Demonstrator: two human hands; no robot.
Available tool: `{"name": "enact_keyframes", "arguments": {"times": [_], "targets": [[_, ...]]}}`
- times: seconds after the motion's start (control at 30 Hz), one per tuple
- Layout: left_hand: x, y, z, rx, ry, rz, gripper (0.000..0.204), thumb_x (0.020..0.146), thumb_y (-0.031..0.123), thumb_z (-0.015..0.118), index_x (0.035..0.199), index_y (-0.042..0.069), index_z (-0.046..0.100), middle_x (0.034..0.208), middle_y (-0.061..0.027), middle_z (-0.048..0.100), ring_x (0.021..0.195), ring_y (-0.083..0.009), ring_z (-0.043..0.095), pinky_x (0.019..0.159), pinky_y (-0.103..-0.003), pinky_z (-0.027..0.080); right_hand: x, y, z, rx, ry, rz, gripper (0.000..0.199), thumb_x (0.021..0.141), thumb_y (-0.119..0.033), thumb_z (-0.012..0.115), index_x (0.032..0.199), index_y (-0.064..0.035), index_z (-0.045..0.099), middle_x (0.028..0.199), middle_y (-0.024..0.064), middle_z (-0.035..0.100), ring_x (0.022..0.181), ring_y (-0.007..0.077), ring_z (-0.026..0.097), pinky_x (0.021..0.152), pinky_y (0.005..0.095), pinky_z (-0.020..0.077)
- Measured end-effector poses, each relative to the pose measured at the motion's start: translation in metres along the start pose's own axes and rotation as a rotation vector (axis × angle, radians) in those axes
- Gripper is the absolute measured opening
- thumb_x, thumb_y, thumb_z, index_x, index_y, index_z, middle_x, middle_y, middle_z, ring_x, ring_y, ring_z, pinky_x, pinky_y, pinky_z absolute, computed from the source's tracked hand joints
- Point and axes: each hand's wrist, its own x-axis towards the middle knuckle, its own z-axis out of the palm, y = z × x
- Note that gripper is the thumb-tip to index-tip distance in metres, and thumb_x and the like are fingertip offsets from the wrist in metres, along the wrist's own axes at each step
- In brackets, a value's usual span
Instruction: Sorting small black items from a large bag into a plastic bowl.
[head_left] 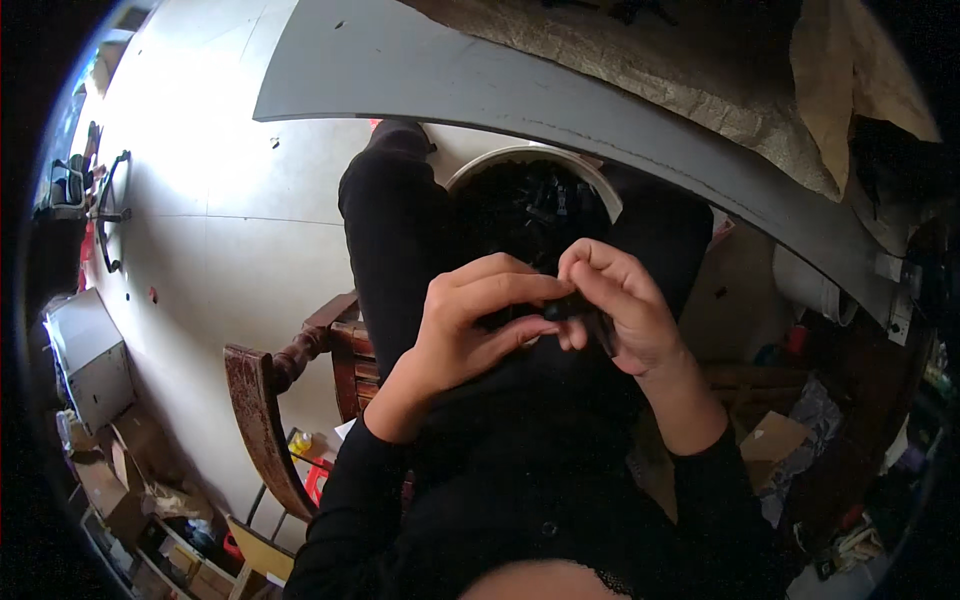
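Both my hands meet over my lap around a small black piece (570, 306), whose exact kind I cannot make out against my dark clothes. My left hand (478, 312) pinches it between thumb and fingertips from the left. On the other side my right hand (625, 305) is closed, with thumb and forefinger on the same piece; a thin dark part shows below its fingers. Just beyond the hands, between my knees, stands a pale round bucket (603, 185) holding many small black parts (540, 195).
A grey tabletop (480, 85) curves across the far side, with brown paper (680, 90) on it. To my left is a wooden chair arm (262, 420). Cardboard boxes (120, 470) and a white box (88, 350) lie on the floor at far left.
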Motion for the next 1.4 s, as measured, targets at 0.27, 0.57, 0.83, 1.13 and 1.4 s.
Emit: {"name": "enact_keyframes", "arguments": {"times": [0.27,0.57,0.83,1.13,1.4], "targets": [[-0.005,-0.006,0.001,0.076,0.036,0.008,0.025,0.061,0.013,0.077,0.076,0.000,0.061,0.062,-0.0082,0.058,0.055,-0.0199,0.059,0.049,-0.025,0.044,-0.005,0.017,0.007,-0.083,0.116,-0.071,0.039,0.086,-0.039,0.055,0.095,-0.0028,0.047,0.081,0.0006,0.047,0.056,0.0041,0.048,0.046,0.0152,0.0376],[-0.004,-0.015,-0.020,-0.135,-0.380,0.075,0.020,0.067,0.017,0.073,0.078,0.004,0.063,0.064,-0.0062,0.059,0.058,-0.0215,0.059,0.050,-0.028,0.045,-0.010,0.011,-0.011,-0.342,-0.420,0.194,0.027,0.090,-0.019,0.050,0.104,0.0041,0.051,0.077,0.0041,0.056,0.062,0.0078,0.051,0.055,0.0220,0.0430],[0.003,-0.079,-0.032,-0.262,0.003,-0.297,0.016,0.075,0.013,0.066,0.084,0.000,0.063,0.066,-0.0016,0.057,0.062,-0.0107,0.054,0.059,-0.024,0.044,0.020,0.025,-0.018,-1.135,-0.046,-0.169,0.037,0.086,-0.018,0.055,0.116,0.0029,0.048,0.094,0.0136,0.057,0.085,0.0211,0.056,0.074,0.0314,0.0438],[0.031,-0.351,-0.042,-0.029,0.947,-1.134,0.025,0.080,0.008,0.045,0.100,0.009,0.059,0.087,-0.0146,0.061,0.091,-0.0307,0.059,0.079,-0.040,0.045,0.004,-0.011,-0.060,-2.150,0.329,-0.239,0.024,0.078,-0.007,0.054,0.101,-0.0019,0.058,0.113,0.0141,0.051,0.109,0.0324,0.045,0.093,0.0463,0.0322],[0.031,-0.429,-0.058,0.147,0.546,-1.366,0.056,0.079,0.010,0.049,0.131,0.017,0.030,0.109,-0.0244,0.053,0.105,-0.0366,0.051,0.088,-0.044,0.041,-0.005,0.013,-0.113,-2.286,0.461,-0.253,0.025,0.083,-0.019,0.041,0.088,-0.0051,0.061,0.098,0.0127,0.054,0.094,0.0311,0.049,0.083,0.0446,0.0346]]}}
